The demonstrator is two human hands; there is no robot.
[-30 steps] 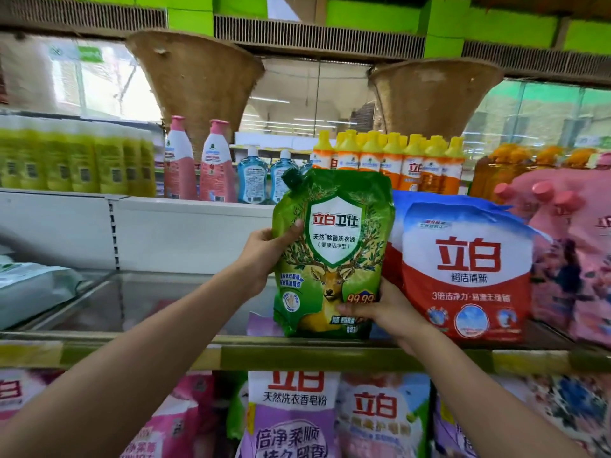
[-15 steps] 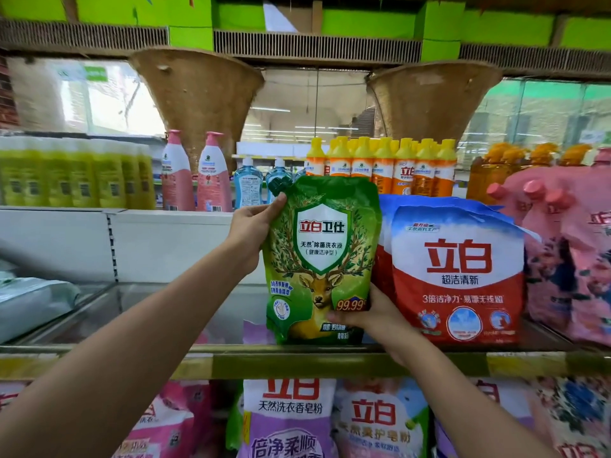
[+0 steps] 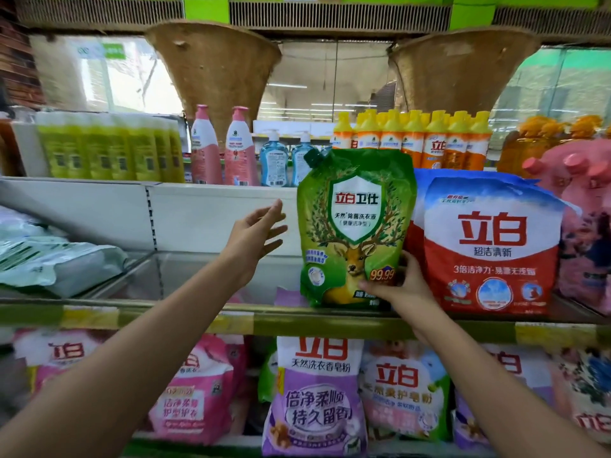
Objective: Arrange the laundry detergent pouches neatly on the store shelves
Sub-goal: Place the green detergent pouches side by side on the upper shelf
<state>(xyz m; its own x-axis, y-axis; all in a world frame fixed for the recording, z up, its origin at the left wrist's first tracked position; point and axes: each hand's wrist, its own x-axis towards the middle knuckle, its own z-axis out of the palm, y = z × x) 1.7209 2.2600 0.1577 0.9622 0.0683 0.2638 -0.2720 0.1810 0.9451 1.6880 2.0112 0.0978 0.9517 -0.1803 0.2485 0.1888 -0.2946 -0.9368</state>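
A green detergent pouch (image 3: pixel 355 226) with a deer picture stands upright on the glass shelf (image 3: pixel 198 279), its right side against a red, white and blue pouch (image 3: pixel 492 246). My right hand (image 3: pixel 401 285) grips the green pouch at its lower right corner, thumb across the front. My left hand (image 3: pixel 256 234) hovers just left of the pouch, fingers straight and spread, touching nothing. Pink pouches (image 3: pixel 585 219) stand at the far right of the same shelf.
A pale green pack (image 3: pixel 56 262) lies flat at the shelf's left end. Bare glass stretches between it and the green pouch. Bottles (image 3: pixel 410 140) line the ledge behind. Pink and purple powder bags (image 3: pixel 317 395) fill the shelf below, behind the yellow-green rail (image 3: pixel 330 320).
My left hand has let go of the green pouch's upper left edge and drawn back to the left. The pouch now stands on the shelf, held only at its lower right.
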